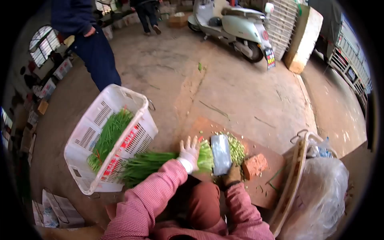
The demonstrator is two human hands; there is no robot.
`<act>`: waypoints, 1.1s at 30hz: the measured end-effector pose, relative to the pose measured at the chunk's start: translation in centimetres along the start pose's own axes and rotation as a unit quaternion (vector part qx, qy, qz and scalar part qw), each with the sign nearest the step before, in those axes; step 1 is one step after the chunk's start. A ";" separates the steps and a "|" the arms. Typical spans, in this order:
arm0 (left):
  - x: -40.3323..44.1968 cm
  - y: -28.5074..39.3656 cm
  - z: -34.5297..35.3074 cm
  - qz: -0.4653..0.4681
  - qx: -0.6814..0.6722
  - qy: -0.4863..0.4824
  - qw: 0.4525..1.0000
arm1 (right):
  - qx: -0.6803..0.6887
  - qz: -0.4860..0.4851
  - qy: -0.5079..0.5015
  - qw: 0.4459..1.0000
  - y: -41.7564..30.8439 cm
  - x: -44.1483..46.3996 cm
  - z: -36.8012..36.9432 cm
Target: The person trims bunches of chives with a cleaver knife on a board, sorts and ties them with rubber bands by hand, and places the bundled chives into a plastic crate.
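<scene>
My left hand (189, 154), in a whitish glove, lies on a bunch of long green stalks (150, 163) with its fingers spread. The pale ends of the stalks point right, toward a broad-bladed cleaver (221, 153). In a brown glove, my right hand (233, 175) is closed at the near end of the cleaver, around its handle, which is hidden. The blade lies beside the cut ends; I cannot tell whether it touches them. Chopped stalk pieces (237, 150) are heaped right of the blade on a reddish-brown board (256, 142). A red brick (255, 166) sits on the board.
A white plastic crate (140, 114) with more green stalks stands at left. At right are another crate's rim (292, 180) and clear plastic bags (320, 192). A person (94, 52) stands beyond the left crate, another (147, 16) farther back. A scooter (240, 30) is parked behind.
</scene>
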State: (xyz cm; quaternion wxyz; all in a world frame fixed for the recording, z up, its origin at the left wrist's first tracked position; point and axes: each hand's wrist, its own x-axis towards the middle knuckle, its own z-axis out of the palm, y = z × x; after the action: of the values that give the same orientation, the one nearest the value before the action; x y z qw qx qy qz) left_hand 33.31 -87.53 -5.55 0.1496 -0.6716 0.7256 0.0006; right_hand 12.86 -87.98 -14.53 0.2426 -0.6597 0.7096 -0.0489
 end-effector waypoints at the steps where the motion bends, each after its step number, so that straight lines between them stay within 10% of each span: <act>1: 0.1 1.0 0.0 -0.008 0.034 -0.048 0.998 | 0.003 -0.014 0.001 1.000 0.5 0.6 -0.1; 8: -0.8 4.5 3.4 -0.047 -0.010 0.070 0.996 | 0.140 -0.154 0.025 0.978 -0.9 -2.2 -3.1; 21: 4.1 1.9 -1.9 -0.058 -0.106 -0.160 0.980 | 0.215 -0.135 0.148 0.956 -0.9 -5.9 -5.3; 28: 3.6 2.3 -0.8 -0.063 -0.072 -0.040 0.995 | 0.138 -0.181 0.102 0.969 -1.1 -7.7 -5.4; 33: 4.5 1.5 -1.4 -0.052 -0.144 -0.137 0.979 | 0.046 -0.199 0.101 0.974 -0.4 -6.9 -4.4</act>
State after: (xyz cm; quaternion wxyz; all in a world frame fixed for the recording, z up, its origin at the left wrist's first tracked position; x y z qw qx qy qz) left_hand 31.33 -92.11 -5.45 0.1486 -0.7165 0.6548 0.1893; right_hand 11.49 -82.47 -8.58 0.1856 -0.7674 0.5819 -0.1952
